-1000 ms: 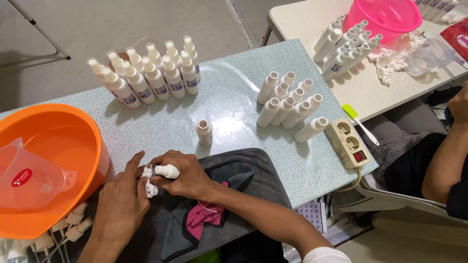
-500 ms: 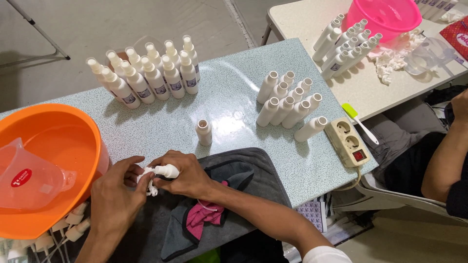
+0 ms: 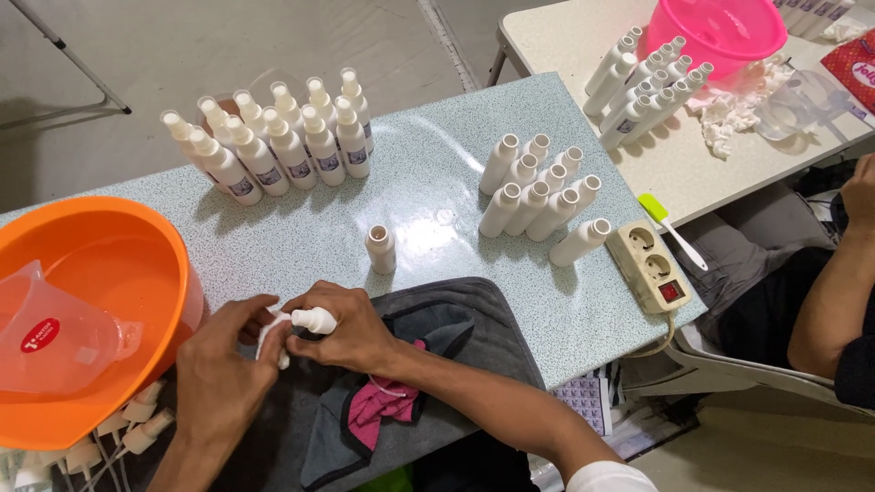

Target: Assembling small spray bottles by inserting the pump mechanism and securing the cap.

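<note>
My right hand [image 3: 351, 330] grips a small white spray bottle [image 3: 314, 320] lying sideways, over a grey cloth [image 3: 456, 328] with a pink patch. My left hand [image 3: 217, 364] pinches the bottle's white spray cap [image 3: 272, 328] at its left end. One open white bottle [image 3: 380, 249] stands alone on the speckled table [image 3: 428, 182] just beyond my hands. Several capped spray bottles [image 3: 273, 137] stand in rows at the far left. Several open, capless bottles [image 3: 538, 196] lean together at the right.
An orange basin [image 3: 100, 273] with a clear measuring jug [image 3: 55, 328] sits at left; loose spray caps [image 3: 109, 437] lie below it. A power strip [image 3: 652, 266] is at the table's right edge. Another person's arm [image 3: 838, 273] is at right, by a second table with a pink basin [image 3: 720, 32] and more bottles [image 3: 643, 82].
My left hand has closed in on the bottle's cap end and now pinches it; my right hand stays in place holding the bottle.
</note>
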